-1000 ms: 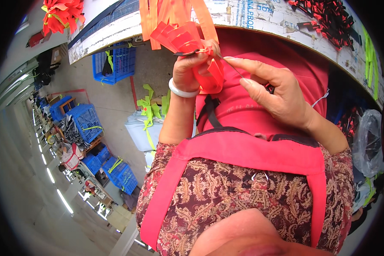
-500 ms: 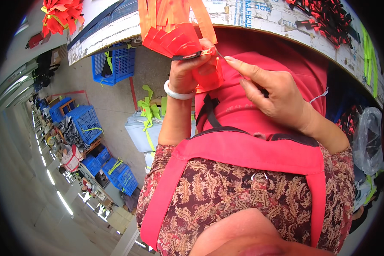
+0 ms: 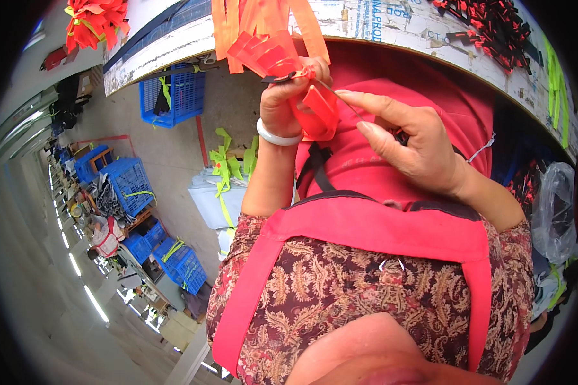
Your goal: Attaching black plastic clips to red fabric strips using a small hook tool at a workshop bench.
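Observation:
Pinched in my left hand (image 3: 288, 96) is a fanned bundle of orange-red fabric strips (image 3: 263, 54). A short black strip (image 3: 279, 79) crosses its gathered end, and more red fabric (image 3: 321, 115) hangs below the fingers. My right hand (image 3: 414, 141) is closed, with thumb and index finger on a slim, dark, pointed metal tool (image 3: 350, 106); its exact kind is unclear. The tool's tip reaches the gathered end beside my left fingertips. Something dark shows inside the right palm, mostly hidden by the fingers.
Long orange strips (image 3: 315, 32) hang over the edge of the worn white table (image 3: 404, 32). Black-and-red pieces (image 3: 488, 32) are heaped at its right, near yellow-green strips (image 3: 557, 96). Blue crates (image 3: 173, 102) stand on the floor at left. A clear plastic bag (image 3: 554, 212) hangs at right.
My left hand has turned slightly, tilting the bundle and shifting the black strip. The right hand has moved its thumb and index a little, and more of the thin tool shows between them.

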The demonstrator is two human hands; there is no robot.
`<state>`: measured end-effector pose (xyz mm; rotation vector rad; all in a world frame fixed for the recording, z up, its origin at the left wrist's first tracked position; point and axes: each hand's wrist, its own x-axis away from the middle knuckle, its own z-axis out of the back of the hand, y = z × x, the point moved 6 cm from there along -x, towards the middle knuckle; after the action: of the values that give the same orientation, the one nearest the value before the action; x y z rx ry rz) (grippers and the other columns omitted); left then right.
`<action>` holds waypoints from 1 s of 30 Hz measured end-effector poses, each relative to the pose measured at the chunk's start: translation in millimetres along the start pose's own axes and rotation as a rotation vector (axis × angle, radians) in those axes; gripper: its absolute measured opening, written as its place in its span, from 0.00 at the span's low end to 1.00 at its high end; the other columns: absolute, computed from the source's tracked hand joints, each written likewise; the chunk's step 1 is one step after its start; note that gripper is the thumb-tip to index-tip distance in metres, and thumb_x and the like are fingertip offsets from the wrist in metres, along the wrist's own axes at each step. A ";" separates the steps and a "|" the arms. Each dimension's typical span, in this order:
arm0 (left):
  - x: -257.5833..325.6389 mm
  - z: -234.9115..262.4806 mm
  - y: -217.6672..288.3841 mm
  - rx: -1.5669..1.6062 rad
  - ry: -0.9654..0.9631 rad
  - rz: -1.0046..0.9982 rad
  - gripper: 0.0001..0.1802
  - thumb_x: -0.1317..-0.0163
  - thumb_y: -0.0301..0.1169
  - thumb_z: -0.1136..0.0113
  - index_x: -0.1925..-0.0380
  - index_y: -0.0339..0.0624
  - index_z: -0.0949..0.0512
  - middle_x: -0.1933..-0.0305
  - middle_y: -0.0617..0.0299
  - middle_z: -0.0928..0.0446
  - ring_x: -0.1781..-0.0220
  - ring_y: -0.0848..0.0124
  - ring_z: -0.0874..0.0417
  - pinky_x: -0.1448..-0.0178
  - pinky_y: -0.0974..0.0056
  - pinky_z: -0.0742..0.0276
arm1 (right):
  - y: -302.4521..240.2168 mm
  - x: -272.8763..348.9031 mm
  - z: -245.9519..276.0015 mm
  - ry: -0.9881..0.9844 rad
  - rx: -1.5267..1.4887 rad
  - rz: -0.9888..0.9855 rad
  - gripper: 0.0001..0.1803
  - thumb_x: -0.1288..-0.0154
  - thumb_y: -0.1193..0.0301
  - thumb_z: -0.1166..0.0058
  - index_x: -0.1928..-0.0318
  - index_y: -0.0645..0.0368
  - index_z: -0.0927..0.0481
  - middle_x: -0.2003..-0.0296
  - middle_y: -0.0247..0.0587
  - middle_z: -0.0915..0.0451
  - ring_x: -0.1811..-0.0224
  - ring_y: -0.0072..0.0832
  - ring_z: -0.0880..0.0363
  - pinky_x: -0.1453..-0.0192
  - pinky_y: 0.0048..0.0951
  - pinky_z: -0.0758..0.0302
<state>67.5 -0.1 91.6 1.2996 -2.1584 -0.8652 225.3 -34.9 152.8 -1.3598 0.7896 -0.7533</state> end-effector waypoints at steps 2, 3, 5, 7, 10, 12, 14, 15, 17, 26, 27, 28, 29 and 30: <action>0.6 -0.2 0.4 -0.046 0.049 -0.022 0.14 0.48 0.39 0.43 0.72 0.41 0.33 0.71 0.65 0.41 0.67 0.71 0.41 0.61 0.67 0.41 | -1.0 0.1 0.4 0.008 0.006 -0.006 0.22 0.33 0.77 0.51 0.38 0.61 0.30 0.81 0.23 0.34 0.79 0.09 0.38 0.74 0.14 0.39; 0.7 0.4 0.9 -0.046 0.049 -0.023 0.14 0.48 0.39 0.43 0.72 0.41 0.33 0.71 0.65 0.41 0.67 0.71 0.41 0.61 0.67 0.41 | -1.4 -0.2 1.7 0.009 0.005 -0.012 0.22 0.33 0.76 0.51 0.38 0.61 0.30 0.81 0.23 0.34 0.79 0.09 0.39 0.74 0.14 0.40; 1.5 3.0 -1.0 -0.026 0.059 0.018 0.15 0.49 0.40 0.43 0.72 0.41 0.32 0.72 0.64 0.40 0.68 0.71 0.41 0.61 0.67 0.41 | -1.8 -0.9 2.4 0.010 0.004 -0.018 0.22 0.32 0.76 0.51 0.38 0.61 0.30 0.81 0.23 0.34 0.79 0.09 0.39 0.74 0.14 0.40; 0.3 1.7 1.5 -0.069 0.058 -0.012 0.14 0.49 0.40 0.43 0.72 0.41 0.32 0.72 0.64 0.40 0.68 0.71 0.40 0.60 0.67 0.41 | -0.6 -1.3 2.2 0.008 -0.033 -0.041 0.22 0.32 0.75 0.51 0.38 0.62 0.30 0.81 0.22 0.34 0.79 0.09 0.40 0.74 0.14 0.41; -0.9 -0.8 4.9 -0.122 0.081 -0.038 0.15 0.49 0.40 0.43 0.73 0.40 0.31 0.72 0.64 0.39 0.67 0.71 0.40 0.60 0.67 0.41 | 0.6 -1.9 4.4 0.008 -0.024 -0.036 0.22 0.32 0.75 0.51 0.38 0.62 0.30 0.81 0.21 0.36 0.79 0.09 0.41 0.74 0.14 0.41; -0.3 -0.1 5.0 -0.133 0.107 -0.037 0.15 0.49 0.40 0.44 0.73 0.39 0.31 0.72 0.64 0.39 0.67 0.71 0.39 0.59 0.67 0.41 | 0.2 -0.7 4.9 0.008 -0.048 -0.056 0.22 0.32 0.75 0.51 0.38 0.62 0.30 0.81 0.21 0.36 0.79 0.09 0.42 0.74 0.14 0.42; 2.3 6.3 5.2 -0.220 0.200 -0.039 0.14 0.48 0.39 0.44 0.73 0.38 0.30 0.72 0.64 0.37 0.66 0.70 0.38 0.58 0.67 0.41 | 0.7 -0.3 5.5 0.006 -0.071 -0.075 0.22 0.32 0.75 0.51 0.38 0.63 0.30 0.80 0.21 0.36 0.79 0.09 0.42 0.74 0.14 0.42; 3.0 7.4 5.4 -0.219 0.199 -0.041 0.14 0.48 0.39 0.44 0.73 0.38 0.30 0.72 0.64 0.37 0.66 0.70 0.38 0.58 0.67 0.41 | 1.2 -0.1 5.5 0.003 -0.073 -0.080 0.22 0.32 0.75 0.51 0.38 0.63 0.30 0.80 0.20 0.37 0.79 0.08 0.42 0.74 0.14 0.42; 3.7 7.1 3.3 -0.165 0.150 0.004 0.12 0.46 0.36 0.46 0.72 0.37 0.29 0.71 0.63 0.35 0.65 0.69 0.36 0.57 0.66 0.40 | 2.5 0.4 4.3 -0.001 -0.074 -0.084 0.22 0.32 0.75 0.51 0.38 0.63 0.30 0.80 0.20 0.37 0.79 0.08 0.42 0.74 0.13 0.43; 5.2 -15.2 -1.1 -0.325 0.215 -0.087 0.07 0.44 0.23 0.40 0.65 0.33 0.23 0.65 0.59 0.24 0.63 0.71 0.24 0.58 0.69 0.30 | 17.1 -3.6 3.9 0.115 -0.411 -0.159 0.19 0.31 0.73 0.51 0.42 0.63 0.34 0.66 0.36 0.19 0.65 0.14 0.22 0.62 0.16 0.28; 6.7 -17.5 -5.2 -0.366 0.215 -0.016 0.09 0.45 0.23 0.42 0.64 0.33 0.24 0.63 0.57 0.25 0.59 0.69 0.25 0.54 0.67 0.30 | 16.4 -3.2 4.3 0.112 -0.408 -0.160 0.19 0.31 0.73 0.51 0.42 0.63 0.34 0.66 0.36 0.19 0.65 0.14 0.22 0.62 0.16 0.28; 5.8 -26.3 -0.7 -0.348 0.215 -0.066 0.08 0.45 0.24 0.41 0.65 0.33 0.24 0.63 0.57 0.25 0.64 0.71 0.26 0.60 0.69 0.32 | 14.4 -2.6 4.1 0.097 -0.465 -0.150 0.20 0.31 0.73 0.50 0.41 0.62 0.34 0.69 0.33 0.20 0.69 0.13 0.26 0.65 0.15 0.30; 4.6 -24.1 -1.1 -0.345 0.218 -0.069 0.08 0.45 0.24 0.41 0.65 0.33 0.24 0.63 0.57 0.25 0.64 0.71 0.26 0.60 0.69 0.32 | 12.4 -2.3 4.0 0.081 -0.523 -0.140 0.20 0.31 0.73 0.50 0.41 0.62 0.34 0.72 0.30 0.21 0.73 0.11 0.29 0.68 0.14 0.33; 1.9 -23.1 0.6 -0.356 0.178 -0.105 0.08 0.45 0.24 0.41 0.65 0.33 0.24 0.63 0.57 0.25 0.66 0.72 0.26 0.61 0.70 0.32 | 10.2 -2.2 4.3 0.079 -0.520 -0.142 0.20 0.31 0.73 0.50 0.41 0.62 0.34 0.72 0.30 0.21 0.73 0.11 0.29 0.68 0.14 0.33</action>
<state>81.9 -7.9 108.0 1.2612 -1.7187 -1.0747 227.8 -30.0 142.9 -1.8759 1.0028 -0.7434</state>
